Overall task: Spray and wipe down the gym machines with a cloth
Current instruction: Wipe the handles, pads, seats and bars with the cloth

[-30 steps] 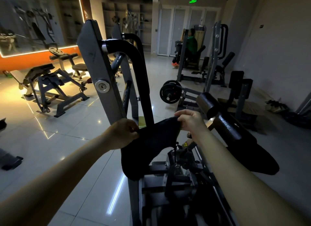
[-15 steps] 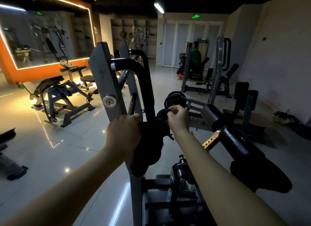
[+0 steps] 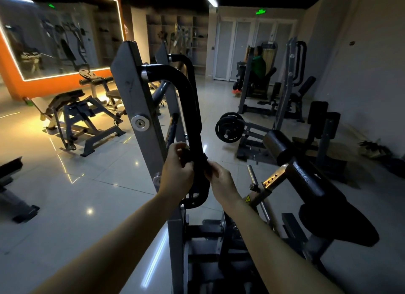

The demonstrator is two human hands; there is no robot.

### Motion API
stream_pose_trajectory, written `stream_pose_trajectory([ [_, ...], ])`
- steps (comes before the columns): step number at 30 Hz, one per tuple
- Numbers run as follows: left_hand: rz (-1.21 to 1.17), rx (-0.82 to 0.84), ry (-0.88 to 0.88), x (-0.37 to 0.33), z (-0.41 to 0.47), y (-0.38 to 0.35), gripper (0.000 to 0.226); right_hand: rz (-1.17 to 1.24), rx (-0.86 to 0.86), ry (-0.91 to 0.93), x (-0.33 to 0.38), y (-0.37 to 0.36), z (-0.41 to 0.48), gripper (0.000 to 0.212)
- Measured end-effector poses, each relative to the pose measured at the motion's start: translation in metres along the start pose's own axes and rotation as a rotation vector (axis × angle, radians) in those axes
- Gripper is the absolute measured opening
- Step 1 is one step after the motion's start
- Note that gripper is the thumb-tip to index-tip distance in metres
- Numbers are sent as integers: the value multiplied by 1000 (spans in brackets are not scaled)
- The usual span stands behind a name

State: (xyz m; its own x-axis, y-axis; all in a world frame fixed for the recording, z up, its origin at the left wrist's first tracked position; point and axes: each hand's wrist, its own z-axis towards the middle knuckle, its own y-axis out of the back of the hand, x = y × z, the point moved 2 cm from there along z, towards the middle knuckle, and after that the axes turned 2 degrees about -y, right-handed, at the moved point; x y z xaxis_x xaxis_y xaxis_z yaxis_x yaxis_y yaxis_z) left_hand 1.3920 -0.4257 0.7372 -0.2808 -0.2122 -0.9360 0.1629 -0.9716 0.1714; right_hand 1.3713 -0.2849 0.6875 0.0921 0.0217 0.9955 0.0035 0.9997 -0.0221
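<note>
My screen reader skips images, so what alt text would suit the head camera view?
The left hand and right hand grip a dark cloth wrapped around the black curved bar of a grey gym machine. Behind: a glossy tiled floor, other machines, a seated person in green.

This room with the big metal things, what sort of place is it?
A gym, most likely. There are weight plates, a padded bench by the orange wall, and a person sitting on a machine at the back.
</note>
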Motion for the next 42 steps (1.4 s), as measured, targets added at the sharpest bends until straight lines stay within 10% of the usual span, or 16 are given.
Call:
stream_pose_trajectory([
  [15, -259, -41, -33, 30, -3, -28, 37, -4, -46, 6, 21, -2, 14, 31],
  [42, 84, 94, -31, 89, -10, -47, 16, -98, -119, 34, -47, 2, 11, 38],
])
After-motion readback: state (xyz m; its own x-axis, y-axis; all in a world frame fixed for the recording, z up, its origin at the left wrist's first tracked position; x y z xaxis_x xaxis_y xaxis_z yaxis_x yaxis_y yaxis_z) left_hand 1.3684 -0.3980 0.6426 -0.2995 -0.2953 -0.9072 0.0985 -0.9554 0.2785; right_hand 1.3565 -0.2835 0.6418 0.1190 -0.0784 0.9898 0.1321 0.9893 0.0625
